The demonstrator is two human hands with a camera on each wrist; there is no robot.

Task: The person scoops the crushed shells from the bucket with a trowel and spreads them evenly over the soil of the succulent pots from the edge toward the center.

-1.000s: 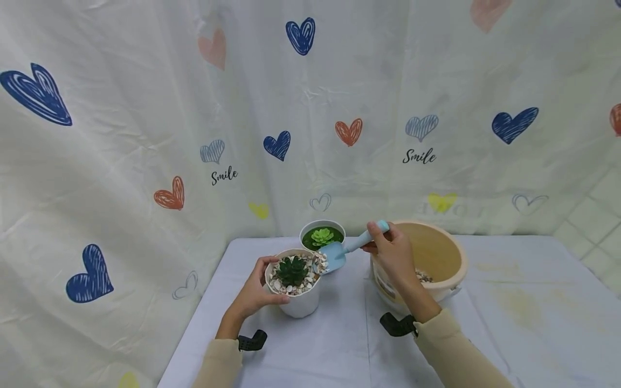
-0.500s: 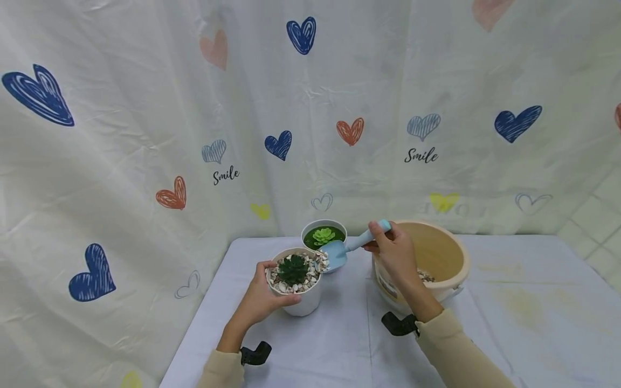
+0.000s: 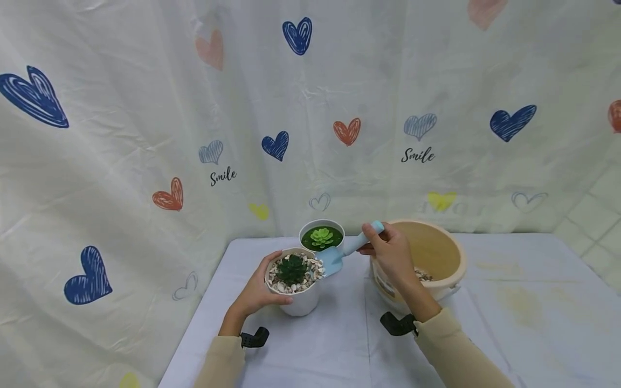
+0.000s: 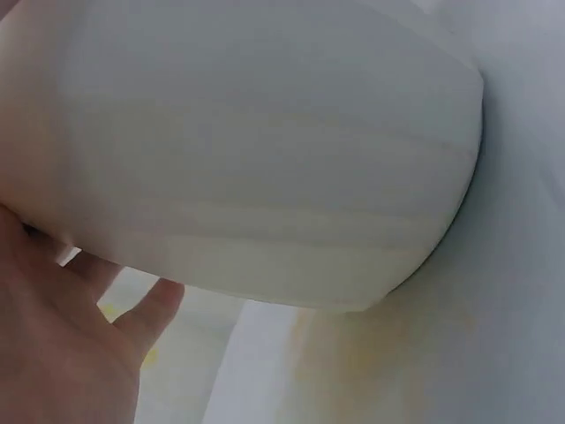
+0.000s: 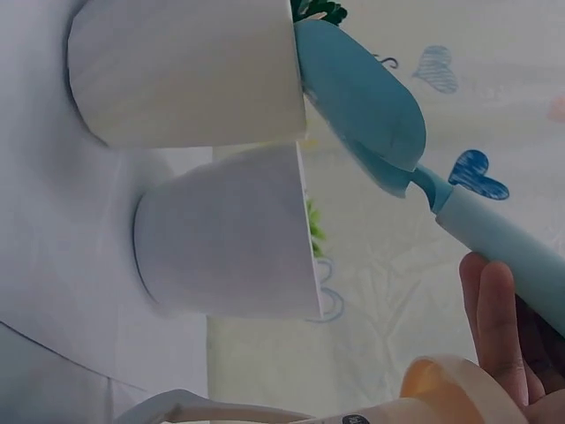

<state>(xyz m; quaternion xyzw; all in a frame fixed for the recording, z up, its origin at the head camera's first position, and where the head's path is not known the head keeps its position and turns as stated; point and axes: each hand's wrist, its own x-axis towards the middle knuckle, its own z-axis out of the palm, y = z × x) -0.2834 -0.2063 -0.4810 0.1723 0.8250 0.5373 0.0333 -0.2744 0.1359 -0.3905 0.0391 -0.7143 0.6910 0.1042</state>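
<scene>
A white flower pot (image 3: 302,305) with a dark green succulent (image 3: 292,269) among pale pebbles (image 3: 285,286) stands on the table. My left hand (image 3: 255,291) grips it from the left, thumb across the near side and fingers round the far side; the left wrist view shows the pot's wall (image 4: 265,159) close up. My right hand (image 3: 392,257) holds a light blue hand trowel (image 3: 332,261) by its handle. The trowel's blade (image 5: 366,97) tilts down at the pot's right rim, with pebbles at its tip.
Just behind stands another white pot (image 3: 303,227) with a light green succulent (image 3: 322,237). A cream bucket (image 3: 439,245) with some pebbles in the bottom is under and beside the right forearm. A heart-print curtain (image 3: 368,178) hangs behind the white-covered table (image 3: 514,323).
The trowel has shifted slightly left toward the pot, and pebbles have slid from its tip onto those in the pot. The left hand keeps its grip on the pot.
</scene>
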